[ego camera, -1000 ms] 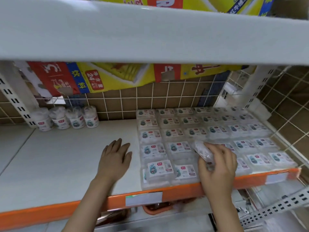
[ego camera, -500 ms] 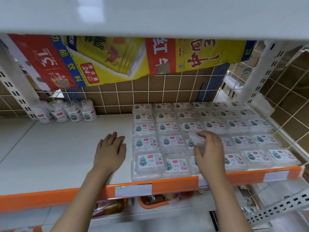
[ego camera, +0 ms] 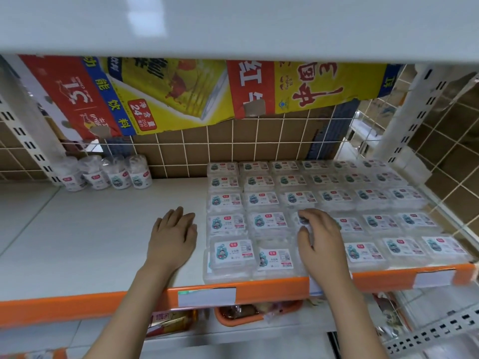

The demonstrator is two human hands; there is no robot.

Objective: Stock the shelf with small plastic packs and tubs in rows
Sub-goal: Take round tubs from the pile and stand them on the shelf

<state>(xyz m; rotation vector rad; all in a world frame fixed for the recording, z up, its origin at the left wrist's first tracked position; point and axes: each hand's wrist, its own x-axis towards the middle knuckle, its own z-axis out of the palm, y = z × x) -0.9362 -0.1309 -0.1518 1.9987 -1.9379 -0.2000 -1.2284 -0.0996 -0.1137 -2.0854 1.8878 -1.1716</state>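
Observation:
Clear flat plastic packs (ego camera: 269, 221) with white and teal labels lie in rows over the right half of the white shelf (ego camera: 103, 229). Several round clear tubs (ego camera: 116, 173) stand at the back left against the wire grid. My left hand (ego camera: 172, 239) rests flat on the bare shelf just left of the packs, fingers together, holding nothing. My right hand (ego camera: 320, 242) lies over the third column, fingers curled on a clear pack (ego camera: 302, 220) in the second row from the front; the pack is mostly hidden by the fingers.
An orange front lip (ego camera: 272, 287) with white price tags edges the shelf. A white upper shelf (ego camera: 233, 22) hangs low overhead. Red and yellow cartons (ego camera: 168, 94) sit behind the wire grid. White uprights (ego camera: 412, 115) flank the bay. An orange basket (ego camera: 238, 316) sits below.
My right hand carried the clear pack from the front edge back into the second row and lowered it among the packs. My left hand stayed flat on the shelf. The view tilted up.

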